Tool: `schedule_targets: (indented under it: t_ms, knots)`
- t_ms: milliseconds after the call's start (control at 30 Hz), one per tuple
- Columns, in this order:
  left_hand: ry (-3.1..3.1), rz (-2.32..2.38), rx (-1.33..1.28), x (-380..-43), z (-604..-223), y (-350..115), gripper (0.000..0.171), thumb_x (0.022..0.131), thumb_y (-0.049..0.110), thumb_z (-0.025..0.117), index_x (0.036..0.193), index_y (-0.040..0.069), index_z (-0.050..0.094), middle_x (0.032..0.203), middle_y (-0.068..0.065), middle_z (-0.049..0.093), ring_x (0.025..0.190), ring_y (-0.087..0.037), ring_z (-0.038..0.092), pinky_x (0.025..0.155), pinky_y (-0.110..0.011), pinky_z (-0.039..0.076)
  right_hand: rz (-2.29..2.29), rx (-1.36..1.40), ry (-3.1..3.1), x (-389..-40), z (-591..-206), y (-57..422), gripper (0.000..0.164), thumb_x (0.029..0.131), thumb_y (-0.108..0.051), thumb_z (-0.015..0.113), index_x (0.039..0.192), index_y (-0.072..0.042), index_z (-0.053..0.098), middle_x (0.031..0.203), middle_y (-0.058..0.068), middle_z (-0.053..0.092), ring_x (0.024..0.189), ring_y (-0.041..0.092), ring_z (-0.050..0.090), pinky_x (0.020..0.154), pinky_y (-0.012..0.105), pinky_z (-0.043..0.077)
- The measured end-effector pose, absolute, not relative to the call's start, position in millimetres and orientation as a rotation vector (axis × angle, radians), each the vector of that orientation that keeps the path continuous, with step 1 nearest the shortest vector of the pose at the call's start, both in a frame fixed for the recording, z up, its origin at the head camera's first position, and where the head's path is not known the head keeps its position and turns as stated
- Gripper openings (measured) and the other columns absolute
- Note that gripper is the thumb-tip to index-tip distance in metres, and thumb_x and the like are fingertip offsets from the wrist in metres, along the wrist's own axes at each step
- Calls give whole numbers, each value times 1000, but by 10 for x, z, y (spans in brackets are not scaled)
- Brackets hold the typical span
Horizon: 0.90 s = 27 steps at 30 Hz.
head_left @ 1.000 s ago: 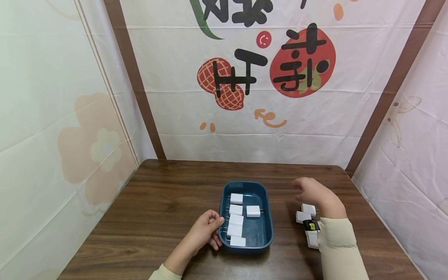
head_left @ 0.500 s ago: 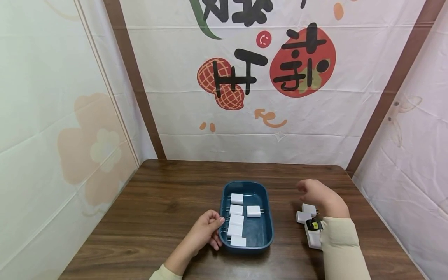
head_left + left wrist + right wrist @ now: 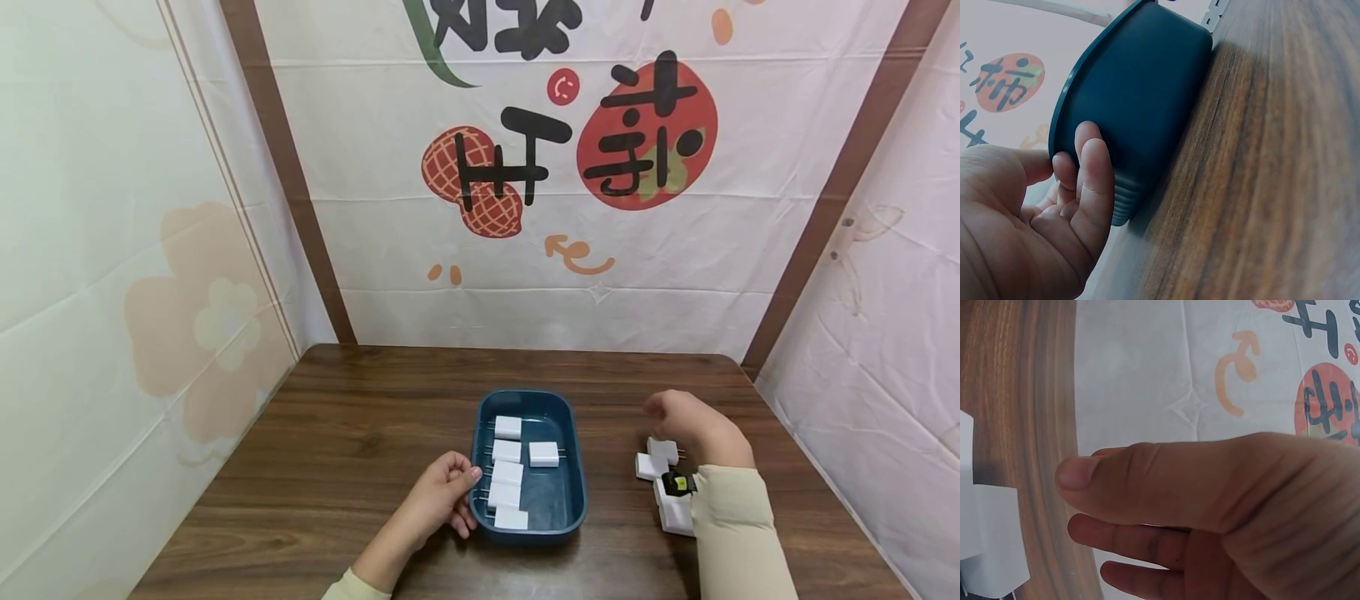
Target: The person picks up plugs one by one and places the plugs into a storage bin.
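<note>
A dark blue plastic tray lies on the table, and my left hand pinches its left rim. In the left wrist view, the thumb hooks over the rim while the fingers lie against the outer wall. Inside, several white plug chargers form a column along the left side, prongs pointing left. Another charger sits on the right, prongs to the right. My right hand hovers over a group of white chargers on the table, fingers loosely bent around nothing. Its wrist and sleeve hide part of that group.
The brown wood-grain table extends around the tray. A printed white curtain hangs behind its far edge, with more curtain on both sides. A black wrist-worn device sits on the right wrist, just over the loose chargers.
My right hand has drifted slightly right and toward me, lowering over the loose chargers. The left hand, the tray and the chargers in it stay put.
</note>
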<state>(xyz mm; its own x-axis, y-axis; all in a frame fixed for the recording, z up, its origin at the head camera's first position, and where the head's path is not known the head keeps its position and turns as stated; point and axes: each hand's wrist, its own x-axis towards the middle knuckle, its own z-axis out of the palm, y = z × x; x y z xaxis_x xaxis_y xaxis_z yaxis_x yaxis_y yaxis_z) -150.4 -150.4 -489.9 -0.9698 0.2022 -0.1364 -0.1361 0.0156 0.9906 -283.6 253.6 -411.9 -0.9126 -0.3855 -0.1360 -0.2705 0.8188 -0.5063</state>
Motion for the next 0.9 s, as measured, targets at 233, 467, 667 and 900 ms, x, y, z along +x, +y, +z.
schedule_targets:
  t_ms: [233,467,667,900]
  knots:
    - [2052,2043,74,-1501,-4901,-1511,29,107,27,56,111,1,45,71,-10,63,52,-17,65,44,-28,56,-719,-498,2761,-2883,-4183,2566,47,79,7,69,125,11,62,116,25,67,104,33,65,84,50,58]
    - [2055,2041,69,-1505,-4895,-1510,29,107,27,56,112,1,45,71,-9,63,52,-18,65,43,-28,56,-701,-491,2770,-2901,-4243,2613,49,76,5,74,123,11,63,118,25,68,106,35,66,86,52,58]
    - [2060,2043,66,-1514,-4890,-1501,28,107,27,55,113,1,45,71,-10,64,52,-19,64,43,-29,55,-658,-474,2761,-2917,-4248,2629,47,75,6,75,120,11,65,115,24,69,106,35,65,88,53,58]
    - [2051,2043,53,-1508,-4874,-1501,27,107,26,56,112,1,45,71,-11,64,52,-18,64,43,-28,55,-619,-453,2734,-2906,-4274,2621,45,72,7,80,115,9,68,108,21,70,98,31,67,85,50,59]
